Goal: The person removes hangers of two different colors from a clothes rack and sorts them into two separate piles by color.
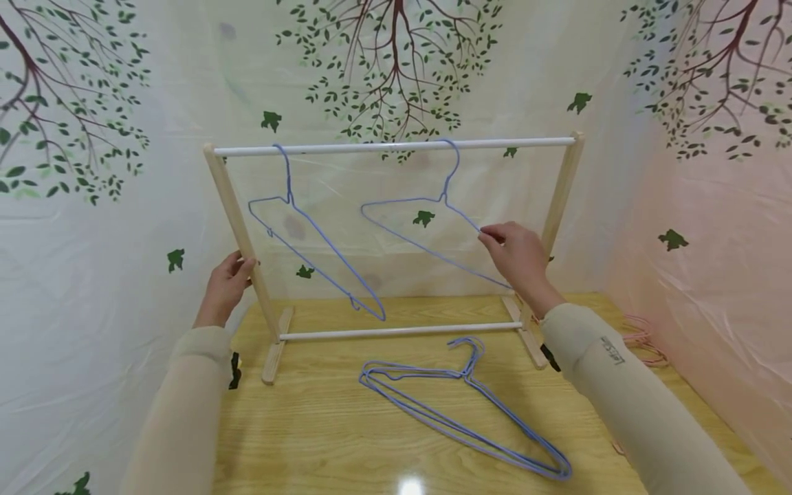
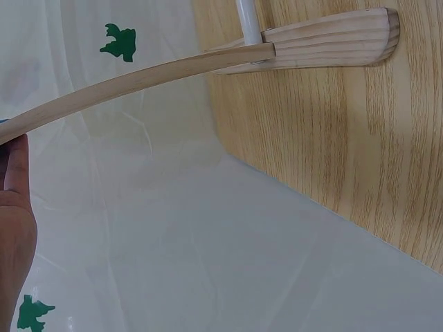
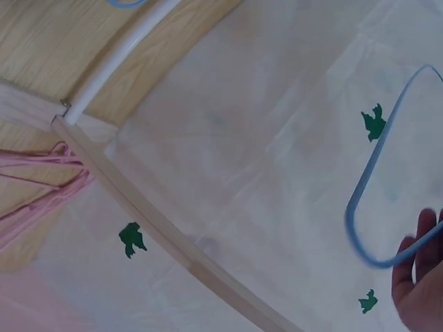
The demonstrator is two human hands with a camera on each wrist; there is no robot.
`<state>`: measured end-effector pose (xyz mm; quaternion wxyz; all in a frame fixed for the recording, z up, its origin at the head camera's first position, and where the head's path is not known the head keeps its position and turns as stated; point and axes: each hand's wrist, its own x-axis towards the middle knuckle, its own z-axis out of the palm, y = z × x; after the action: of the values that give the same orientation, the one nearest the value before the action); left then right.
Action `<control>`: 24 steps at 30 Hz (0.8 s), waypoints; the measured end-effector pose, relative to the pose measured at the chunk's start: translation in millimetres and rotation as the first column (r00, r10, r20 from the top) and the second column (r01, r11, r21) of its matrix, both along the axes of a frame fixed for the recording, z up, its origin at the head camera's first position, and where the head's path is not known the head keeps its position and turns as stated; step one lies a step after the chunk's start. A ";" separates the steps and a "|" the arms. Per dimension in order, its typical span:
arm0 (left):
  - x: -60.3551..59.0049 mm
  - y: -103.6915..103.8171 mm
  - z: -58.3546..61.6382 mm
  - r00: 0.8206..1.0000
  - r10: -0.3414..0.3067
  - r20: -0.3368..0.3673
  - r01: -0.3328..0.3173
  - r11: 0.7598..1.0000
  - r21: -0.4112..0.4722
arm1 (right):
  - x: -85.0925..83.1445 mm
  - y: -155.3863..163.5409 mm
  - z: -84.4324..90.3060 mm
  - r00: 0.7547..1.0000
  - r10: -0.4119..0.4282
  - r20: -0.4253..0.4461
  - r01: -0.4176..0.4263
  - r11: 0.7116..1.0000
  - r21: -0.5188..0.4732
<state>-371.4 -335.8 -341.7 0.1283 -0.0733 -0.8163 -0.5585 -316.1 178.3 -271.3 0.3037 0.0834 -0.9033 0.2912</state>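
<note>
A wooden rack with a white top rail [image 1: 371, 147] stands on the table. My left hand [image 1: 224, 287] holds its left post [image 1: 230, 196], thumb and fingers on either side; only part of that hand [image 2: 15, 228] shows in the left wrist view. From the rail hang two blue wire hangers. My right hand [image 1: 520, 258] pinches the sloping right arm of the right-hand hanger [image 1: 445, 187], whose hook is over the rail. The other hanger [image 1: 289, 180] hangs near the left post, untouched. In the right wrist view, fingers touch the blue wire [image 3: 351, 214].
Several blue hangers lie stacked [image 1: 467, 375] on the wooden table [image 1: 309, 426] in front of the rack. Pink hangers [image 3: 41, 160] lie beyond the rack's right foot [image 1: 526, 337]. A white lower bar [image 1: 396, 331] joins the feet. Leaf-printed sheeting surrounds the table.
</note>
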 end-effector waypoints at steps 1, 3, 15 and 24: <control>-0.4 0.1 -0.2 1.000 0.002 0.001 -0.002 1.000 -0.004 | -1.1 0.0 -1.0 1.000 0.016 -0.009 -0.016 1.000 -0.007; -1.0 0.2 -0.4 1.000 0.006 0.002 -0.006 1.000 -0.006 | -2.8 -0.1 -3.1 0.998 0.056 -0.029 -0.057 0.998 -0.023; 0.1 -1.4 -0.4 1.000 -0.005 -0.011 0.005 1.000 0.002 | 5.5 -4.0 -2.5 0.955 0.023 -0.294 -0.067 0.988 -0.142; -0.4 -1.8 0.2 0.999 -0.008 -0.032 0.008 1.000 0.012 | 30.8 7.4 -20.9 0.942 0.058 -0.331 -0.123 0.976 -0.180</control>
<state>-371.7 -337.6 -341.5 0.1395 -0.0846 -0.8103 -0.5628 -285.3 185.6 -292.2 0.4410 0.1413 -0.8028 0.3757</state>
